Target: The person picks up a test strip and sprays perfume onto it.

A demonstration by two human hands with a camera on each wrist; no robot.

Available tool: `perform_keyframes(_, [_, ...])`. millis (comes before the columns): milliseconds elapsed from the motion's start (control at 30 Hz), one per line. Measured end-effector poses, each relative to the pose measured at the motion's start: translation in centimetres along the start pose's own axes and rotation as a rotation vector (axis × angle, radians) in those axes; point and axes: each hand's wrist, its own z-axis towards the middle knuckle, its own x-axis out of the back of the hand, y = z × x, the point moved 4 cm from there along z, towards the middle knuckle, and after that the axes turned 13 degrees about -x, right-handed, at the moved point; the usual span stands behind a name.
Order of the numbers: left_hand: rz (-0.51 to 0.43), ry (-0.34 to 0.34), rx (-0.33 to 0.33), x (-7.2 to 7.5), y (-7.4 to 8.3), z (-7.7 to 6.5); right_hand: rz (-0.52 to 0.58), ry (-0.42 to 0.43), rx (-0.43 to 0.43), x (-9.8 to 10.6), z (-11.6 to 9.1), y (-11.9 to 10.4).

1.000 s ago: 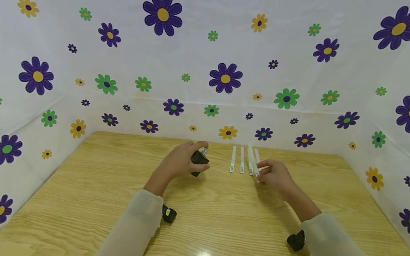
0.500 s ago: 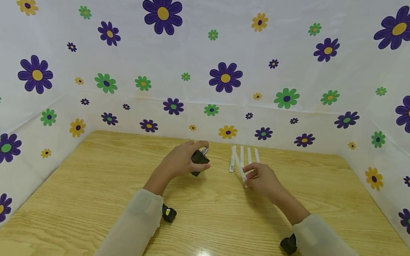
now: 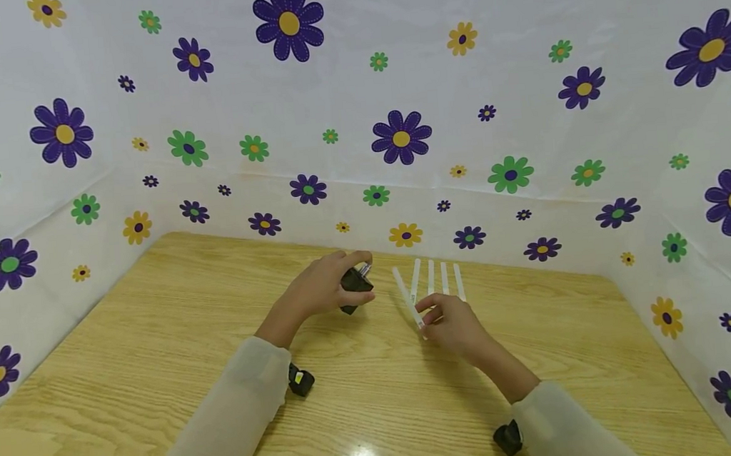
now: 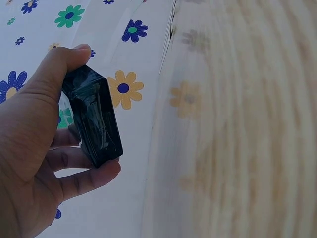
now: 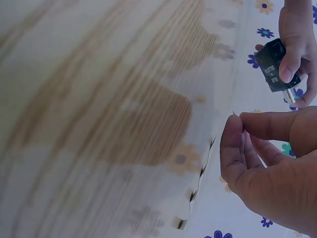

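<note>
My left hand (image 3: 323, 285) grips a dark, angular perfume bottle (image 3: 353, 283) above the table, a finger at its metal spray nozzle. The left wrist view shows the glossy black-green bottle (image 4: 96, 114) between thumb and fingers. My right hand (image 3: 456, 327) pinches a white paper test strip (image 3: 404, 289) by its near end, the far end slanting toward the bottle. In the right wrist view only a thin edge of the strip shows at the fingertips. Several more white test strips (image 3: 431, 276) lie side by side behind my right hand, which hides their near ends.
The wooden table (image 3: 186, 328) ends at a white flowered cloth (image 3: 330, 102) at the back and both sides. A black wrist device hangs by each cuff, the left one (image 3: 300, 380) and the right one (image 3: 508, 437).
My right hand has moved left, carrying its strip from the right end of the row past the left end, nearer the bottle. The left hand and bottle have stayed put.
</note>
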Motion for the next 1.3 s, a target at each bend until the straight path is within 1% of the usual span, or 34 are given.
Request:
perform_keyframes(300, [-0.010, 0.005, -0.002, -0.1, 0.0, 0.1, -0.040, -0.001, 0.023, -0.6, 0.1, -0.8])
perform_keyframes(633, [-0.033, 0.005, -0.009, -0.2, 0.1, 0.2, -0.034, -0.006, 0.028, -0.2, -0.3, -1.6])
perform_keyframes(900, [-0.043, 0.003, -0.002, -0.3, 0.3, 0.2, -0.024, -0.029, 0.035, -0.3, -0.3, -1.5])
perform_keyframes(1167, [-0.052, 0.024, -0.008, -0.3, 0.4, 0.2, -0.002, -0.040, 0.026, -0.5, -0.2, -1.2])
perform_keyframes(1300, [-0.049, 0.029, -0.012, -0.2, 0.5, 0.2, -0.008, -0.049, 0.035, -0.7, -0.2, -1.2])
